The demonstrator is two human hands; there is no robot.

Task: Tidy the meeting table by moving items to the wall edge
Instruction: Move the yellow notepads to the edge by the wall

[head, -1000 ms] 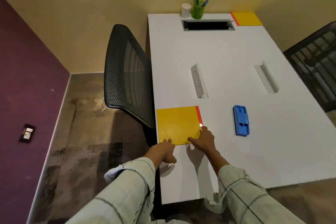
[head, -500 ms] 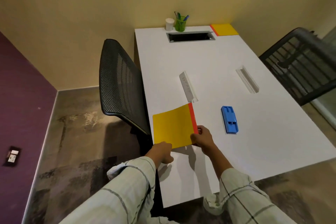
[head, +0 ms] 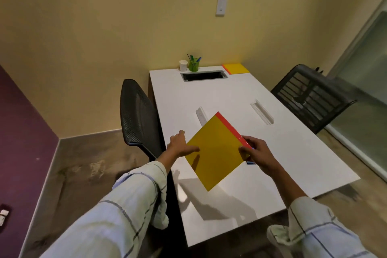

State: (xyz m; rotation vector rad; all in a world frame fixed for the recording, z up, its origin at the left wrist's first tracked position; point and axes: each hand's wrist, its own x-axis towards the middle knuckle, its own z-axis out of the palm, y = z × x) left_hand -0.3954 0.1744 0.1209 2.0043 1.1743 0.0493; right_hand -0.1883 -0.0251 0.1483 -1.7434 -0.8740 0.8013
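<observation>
The yellow folder (head: pixel 215 151) with the red spine is up off the white table (head: pixel 293 153), tilted like a diamond, its shadow lying on the tabletop below. The right hand (head: pixel 256 153) grips it at the red edge, thumb on top and fingers curled underneath. The left hand (head: pixel 181 145) is at the opposite edge with fingers loosely spread and the thumb lying on the yellow cover; whether it is really holding is hard to tell.

Just below the right hand a small piece of a blue object (head: pixel 250 162) peeks out on the table. Behind the folder lie 2 white trays: 1 (head: pixel 201 116) partly covered by the folder's top corner, the other (head: pixel 262 111) well apart to the right.

At the wall edge sit a white cup (head: pixel 183 65), a green pen holder (head: pixel 194 64) just beside it, and a 2nd yellow folder (head: pixel 236 68) at the far right corner, with a cable slot (head: pixel 204 75) between. 1 black mesh chair (head: pixel 138 115) stands on the left, another (head: pixel 310 95) on the right.
</observation>
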